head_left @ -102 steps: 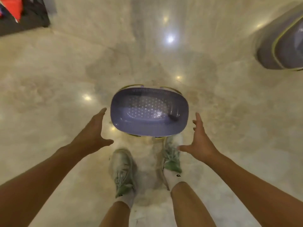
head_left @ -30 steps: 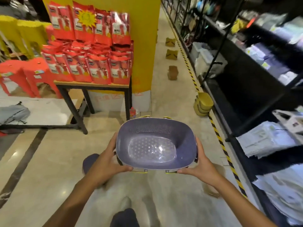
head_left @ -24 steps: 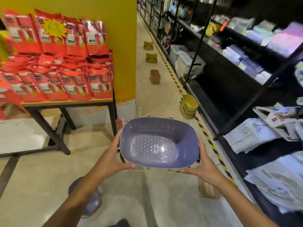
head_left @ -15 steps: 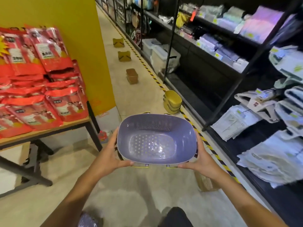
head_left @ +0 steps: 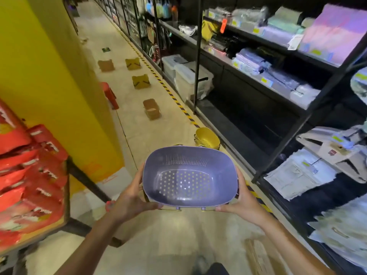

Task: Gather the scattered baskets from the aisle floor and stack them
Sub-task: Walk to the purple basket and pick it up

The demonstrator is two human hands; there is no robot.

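Observation:
I carry a purple perforated basket [head_left: 189, 175] level in front of me, above the aisle floor. My left hand [head_left: 132, 197] grips its left side and my right hand [head_left: 241, 202] grips its right side, thumbs over the near rim. Just beyond it a small stack of yellow baskets [head_left: 207, 138] sits on the floor by the striped line. Farther down the aisle lie a brown basket [head_left: 152, 109], a yellow one [head_left: 140, 81], another yellow one [head_left: 133, 63] and a brown one [head_left: 106, 65].
Black shelving [head_left: 268, 92] with packaged goods runs along the right. A yellow pillar [head_left: 55, 76] and a table of red packets [head_left: 29, 175] stand on the left, with a red stool [head_left: 108, 94] behind. A brown item [head_left: 258, 255] lies on the floor near my feet.
The basket was lifted off the floor with both hands. The view has since swung right along the aisle, bringing the yellow stack closer and more baskets into sight.

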